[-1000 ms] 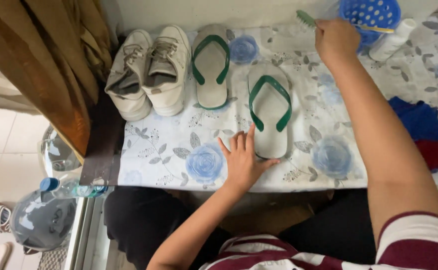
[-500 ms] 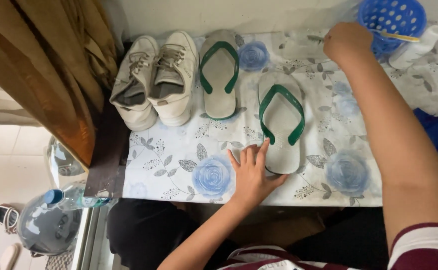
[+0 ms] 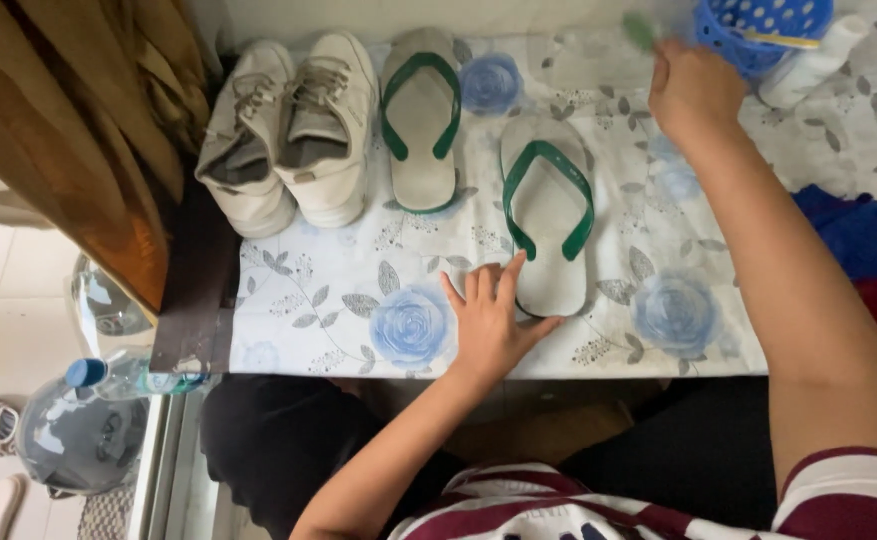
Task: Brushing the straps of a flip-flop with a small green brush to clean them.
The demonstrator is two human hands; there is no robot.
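Observation:
Two pale flip-flops with green straps lie on a floral tablecloth [image 3: 308, 300]. My left hand [image 3: 491, 325] rests flat, fingers spread, against the heel of the nearer flip-flop [image 3: 548, 225], with the thumb at its heel end. The other flip-flop [image 3: 420, 115] lies to the left, next to a pair of white sneakers [image 3: 293, 130]. My right hand [image 3: 693, 95] is closed on a thin green-tipped thing [image 3: 641, 30], blurred like a small brush, beside a blue perforated basket [image 3: 758, 30].
A white bottle [image 3: 808, 65] lies by the basket. Blue and red cloth [image 3: 863, 250] sits at the right edge. Brown curtain [image 3: 68, 120] hangs at the left. On the floor are a grey helmet-like thing [image 3: 73, 440] and a plastic bottle [image 3: 128, 378].
My left hand stays at the flip-flop's heel. My right hand has shifted slightly near the basket, and the green tip shows again above the fist, blurred by motion.

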